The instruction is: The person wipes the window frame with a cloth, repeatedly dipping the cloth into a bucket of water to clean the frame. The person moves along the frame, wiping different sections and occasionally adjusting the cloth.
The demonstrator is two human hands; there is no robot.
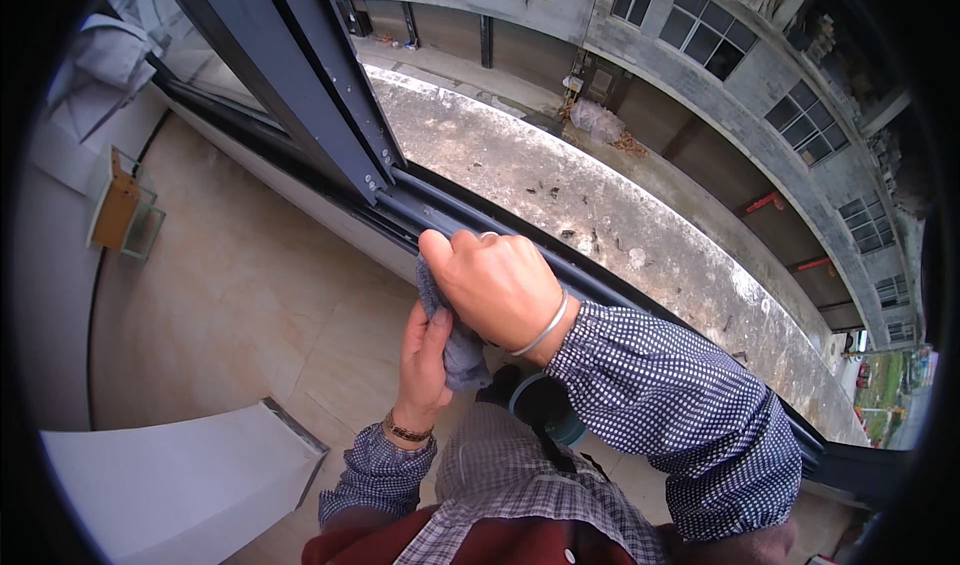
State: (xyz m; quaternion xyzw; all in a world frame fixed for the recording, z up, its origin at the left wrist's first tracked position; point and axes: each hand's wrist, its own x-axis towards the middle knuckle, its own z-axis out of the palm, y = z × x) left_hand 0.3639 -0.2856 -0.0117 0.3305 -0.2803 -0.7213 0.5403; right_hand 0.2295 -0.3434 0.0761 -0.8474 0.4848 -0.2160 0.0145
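A grey-blue cloth (463, 355) hangs bunched between my two hands, beside the dark window track. My right hand (500, 287) is closed over the cloth's upper end, close above the sill, with its fingertips partly hidden. Lower down, my left hand (425, 360) pinches the cloth's side between thumb and fingers. The dark metal window track (450, 210) runs diagonally past my right hand; whether the cloth touches it I cannot tell. A dark sliding window frame (290, 75) stands in the track at the upper left.
Below me stands a teal-rimmed bucket (570, 430). A white panel (180, 485) juts in at the lower left. A small wooden-and-glass piece (120, 205) and grey fabric (100, 70) are at the left. Outside lies a stained concrete ledge (560, 205), with a building (740, 95) beyond.
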